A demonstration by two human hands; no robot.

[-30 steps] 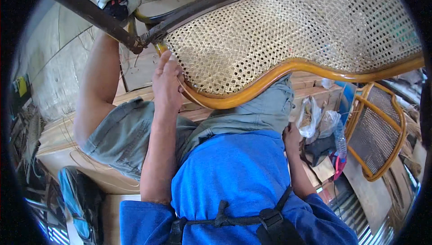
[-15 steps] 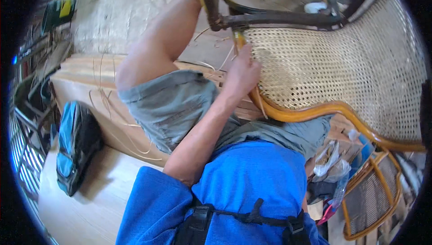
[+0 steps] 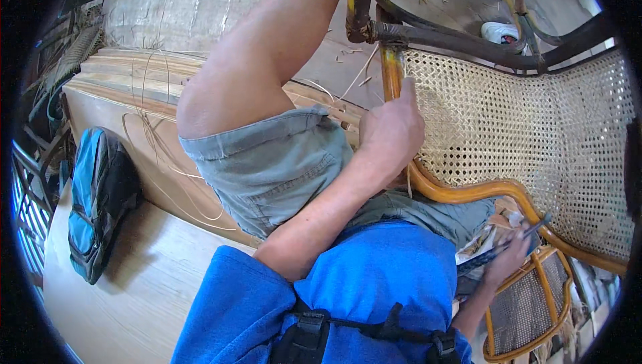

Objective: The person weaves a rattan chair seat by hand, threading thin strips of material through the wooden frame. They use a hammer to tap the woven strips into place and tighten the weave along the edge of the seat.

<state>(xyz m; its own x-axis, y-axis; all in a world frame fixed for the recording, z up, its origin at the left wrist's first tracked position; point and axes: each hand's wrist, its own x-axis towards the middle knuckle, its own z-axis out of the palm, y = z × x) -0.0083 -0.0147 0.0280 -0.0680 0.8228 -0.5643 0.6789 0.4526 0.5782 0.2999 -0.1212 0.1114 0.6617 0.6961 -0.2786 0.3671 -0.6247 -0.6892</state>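
A rattan chair with a woven cane panel (image 3: 481,116) lies across my lap, its dark legs at the top and its curved honey-brown rail (image 3: 461,193) toward me. My left hand (image 3: 394,126) is closed around the straight part of that rail, thumb side up along the panel's edge. A thin loose cane strip (image 3: 409,182) hangs just under this hand. At the lower right my right hand (image 3: 509,257), slightly blurred, grips a long slim dark tool (image 3: 478,261), pointing up toward the rail; I cannot make out its kind.
A second rattan frame with mesh (image 3: 528,300) lies at lower right. To the left, a blue and black backpack (image 3: 93,203) rests on a pale board (image 3: 160,257). Loose cane strips (image 3: 157,136) trail over stacked wood. A white shoe (image 3: 500,32) shows beyond the chair legs.
My right hand has come into view at lower right with the dark tool. The view has shifted, and my left hand stays on the rail.
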